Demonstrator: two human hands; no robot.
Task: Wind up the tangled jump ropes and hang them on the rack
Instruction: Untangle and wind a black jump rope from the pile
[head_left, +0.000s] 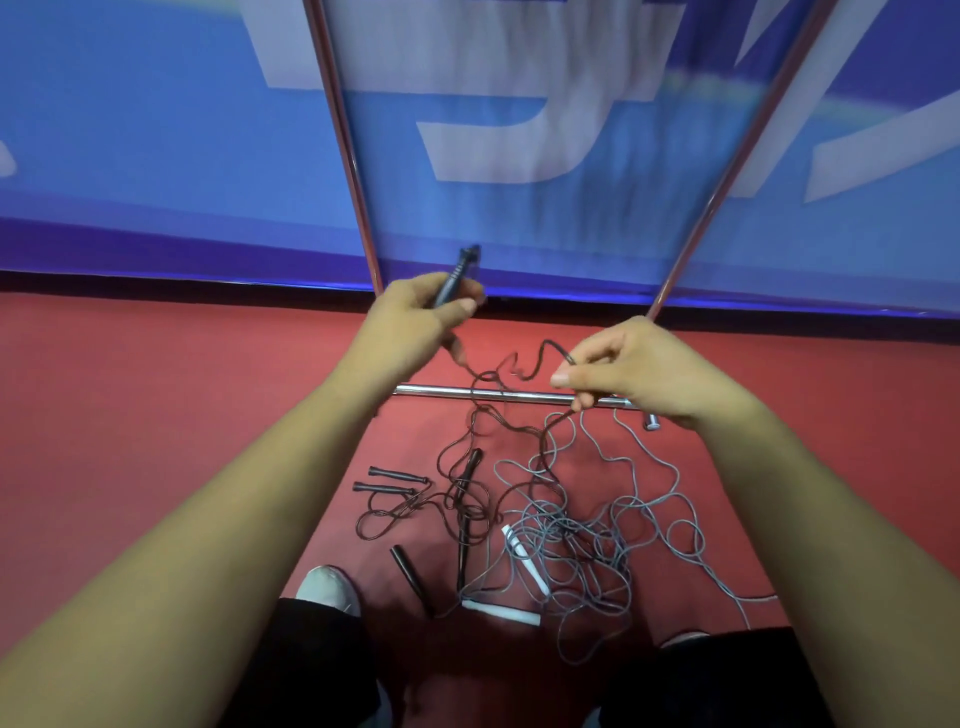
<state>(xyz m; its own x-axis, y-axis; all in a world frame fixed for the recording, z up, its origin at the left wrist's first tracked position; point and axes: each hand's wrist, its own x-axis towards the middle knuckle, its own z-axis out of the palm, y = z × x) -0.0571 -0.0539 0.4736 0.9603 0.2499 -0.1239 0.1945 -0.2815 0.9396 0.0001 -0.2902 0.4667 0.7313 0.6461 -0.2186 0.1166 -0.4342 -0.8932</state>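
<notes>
Two hands work above a heap of jump ropes (524, 519) on the red floor (156, 415). The left hand (410, 325) has its fingers curled round a black handle (457, 274), whose ribbed end sticks up and away past the knuckles. From under that hand a dark rope (491, 375) sags across to the right hand (644, 371), which pinches it between thumb and forefinger. The rope seems to pass under the curled lower fingers as well, though blur makes that hard to tell. It then drops below the right hand into the heap. Beneath both hands the dark cords knot together with a grey rope (670, 467), which spreads out under the right forearm. Several loose black handles (397, 474) lie below the left wrist, and two white handles (524, 564) lie nearer the person's legs. The rack (511, 396) stands just beyond the hands, its chrome base bar running between them and its two uprights rising past a blue banner (156, 130).
</notes>
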